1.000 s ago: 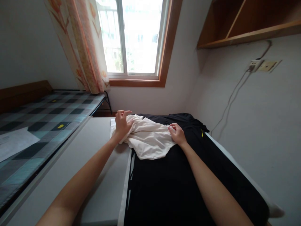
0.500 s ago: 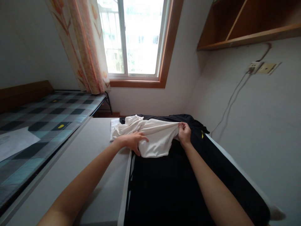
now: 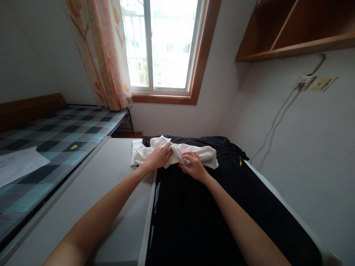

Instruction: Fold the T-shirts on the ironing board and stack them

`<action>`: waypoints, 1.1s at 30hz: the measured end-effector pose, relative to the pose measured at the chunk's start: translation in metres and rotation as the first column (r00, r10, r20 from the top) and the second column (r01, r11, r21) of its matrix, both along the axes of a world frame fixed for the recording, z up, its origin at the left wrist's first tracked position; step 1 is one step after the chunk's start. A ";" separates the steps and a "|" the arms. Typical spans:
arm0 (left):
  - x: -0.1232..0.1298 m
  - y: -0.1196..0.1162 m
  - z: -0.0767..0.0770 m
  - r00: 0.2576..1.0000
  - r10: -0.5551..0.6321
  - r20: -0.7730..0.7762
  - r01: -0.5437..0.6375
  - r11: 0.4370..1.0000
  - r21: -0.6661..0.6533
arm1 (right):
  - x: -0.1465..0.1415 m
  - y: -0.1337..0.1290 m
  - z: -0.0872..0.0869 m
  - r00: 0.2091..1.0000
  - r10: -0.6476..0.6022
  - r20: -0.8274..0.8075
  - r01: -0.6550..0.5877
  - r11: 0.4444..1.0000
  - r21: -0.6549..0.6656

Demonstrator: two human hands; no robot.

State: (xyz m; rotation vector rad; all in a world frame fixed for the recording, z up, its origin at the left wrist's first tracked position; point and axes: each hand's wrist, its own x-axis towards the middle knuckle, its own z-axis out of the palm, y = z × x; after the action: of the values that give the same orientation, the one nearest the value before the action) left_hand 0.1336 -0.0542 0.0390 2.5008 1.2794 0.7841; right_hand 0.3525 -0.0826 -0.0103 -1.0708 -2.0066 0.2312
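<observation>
A crumpled white garment (image 3: 206,155) of thin cloth lies across the far end of the black-covered surface, its left part reaching over a white board. My left hand (image 3: 158,158) is closed on a gathered fold near its middle. Just to the right, my right hand (image 3: 194,167) pinches the near edge of the same cloth, fingers bent and close to the left hand. Dark clothing (image 3: 222,144) with a small yellow mark is spread behind and right of the white garment. The garment's exact kind cannot be made out.
A black cover (image 3: 191,221) fills the middle, with a white panel (image 3: 116,177) along its left. Further left is a bed with a checked mattress (image 3: 91,127) and a paper sheet (image 3: 22,164). A socket with a cord (image 3: 305,82) and wooden shelf (image 3: 294,46) are at right.
My right hand has let go of the garment's right end and moved left to its near edge. My left hand has closed on a fold; the near part of the cloth is now bunched up.
</observation>
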 end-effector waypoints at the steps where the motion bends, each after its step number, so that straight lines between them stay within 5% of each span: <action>1: -0.001 0.000 0.000 0.999 -0.053 0.007 0.054 0.998 -0.021 | -0.004 0.001 -0.002 0.998 -0.010 -0.060 0.007 0.999 -0.054; 4: -0.007 0.002 -0.001 0.975 -0.215 -0.063 0.209 0.973 -0.096 | 0.003 0.011 -0.008 0.909 -0.188 -0.373 0.114 0.971 -0.211; 8: -0.019 0.010 -0.003 0.943 -0.238 -0.234 0.203 0.965 -0.164 | 0.040 0.031 -0.011 0.614 -0.351 -0.707 0.273 0.935 -0.227; 13: -0.036 0.022 -0.006 0.944 -0.068 -0.324 0.039 0.995 -0.096 | 0.085 0.042 -0.008 0.348 -0.452 -0.821 0.493 0.833 -0.250; 15: -0.041 0.025 -0.008 0.945 -0.081 -0.316 0.049 0.993 -0.107 | 0.091 0.039 -0.006 0.310 -0.535 -0.786 0.636 0.731 -0.247; 17: -0.043 0.027 -0.013 0.945 -0.086 -0.317 0.049 0.991 -0.123 | 0.085 0.030 -0.004 0.346 -0.634 -0.691 0.806 0.578 -0.127; 18: -0.043 0.028 -0.015 0.944 -0.086 -0.319 0.049 0.991 -0.122 | 0.079 0.025 -0.003 0.415 -0.673 -0.613 0.846 0.534 -0.013; 19: -0.042 0.028 -0.018 0.943 -0.083 -0.323 0.051 0.993 -0.108 | 0.070 0.019 -0.002 0.521 -0.687 -0.506 0.830 0.546 0.115; 22: -0.035 0.028 -0.023 0.940 -0.066 -0.336 0.066 0.998 -0.010 | 0.037 0.005 0.000 0.871 -0.487 -0.057 0.479 0.819 0.316; 24: -0.029 0.026 -0.022 0.948 -0.046 -0.315 0.059 0.998 0.033 | 0.017 0.000 -0.001 0.939 -0.288 0.190 0.231 0.934 0.274; 26: -0.022 0.022 -0.018 0.963 -0.050 -0.264 0.058 0.998 0.021 | 0.004 0.001 -0.004 0.943 -0.171 0.285 0.111 0.970 0.215; 30: -0.013 0.011 -0.006 0.969 -0.147 -0.200 0.144 0.989 -0.030 | 0.006 0.010 -0.012 0.981 -0.196 -0.001 0.195 0.980 0.046; 33: -0.012 0.006 -0.005 0.943 -0.212 -0.258 0.196 0.977 -0.085 | 0.020 0.015 -0.013 0.870 -0.382 -0.310 0.366 0.924 -0.111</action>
State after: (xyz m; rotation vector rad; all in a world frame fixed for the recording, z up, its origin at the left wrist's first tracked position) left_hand 0.1219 -0.0483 0.0338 2.7029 1.0735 0.3681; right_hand 0.3726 -0.0675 -0.0230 -1.3344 -1.4706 0.2346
